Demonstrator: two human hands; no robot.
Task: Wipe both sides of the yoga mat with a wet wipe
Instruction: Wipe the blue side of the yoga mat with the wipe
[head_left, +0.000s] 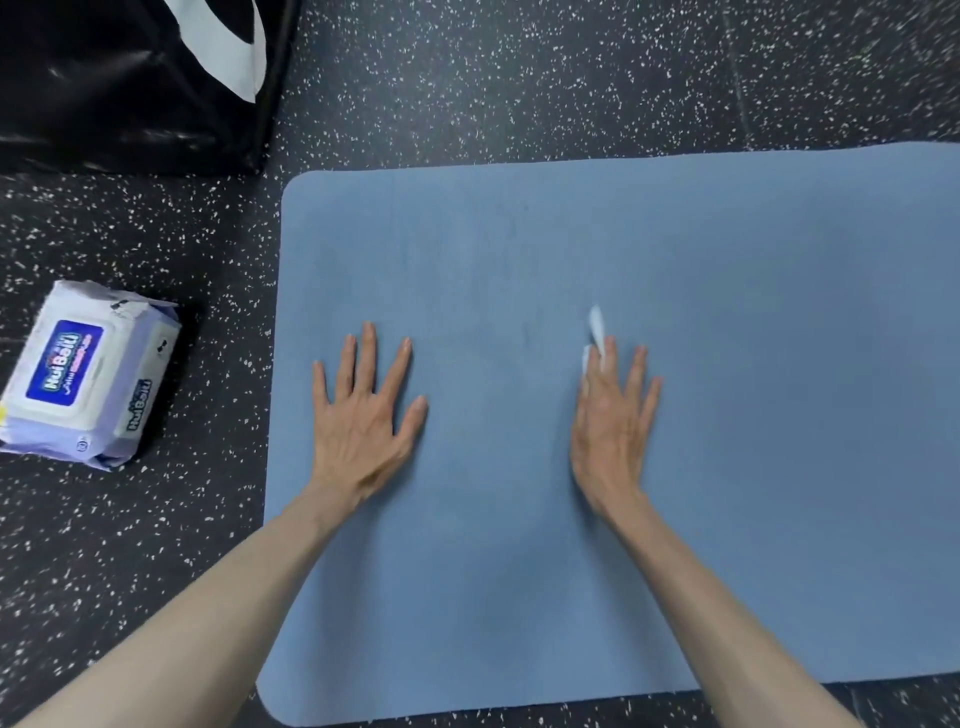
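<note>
A blue yoga mat (701, 270) lies flat on the dark speckled floor, its left end with rounded corners in view. My left hand (363, 415) rests flat on the mat with fingers spread. My right hand (613, 421) presses a white wet wipe (596, 325) onto the mat with straight fingers. Only a small part of the wipe pokes out past my fingertips; the rest is hidden under the hand.
A pack of wet wipes (85, 376) with a blue label lies on the floor left of the mat. A black padded block (130, 83) with a white mark stands at the back left. Speckled rubber floor (571, 67) surrounds the mat.
</note>
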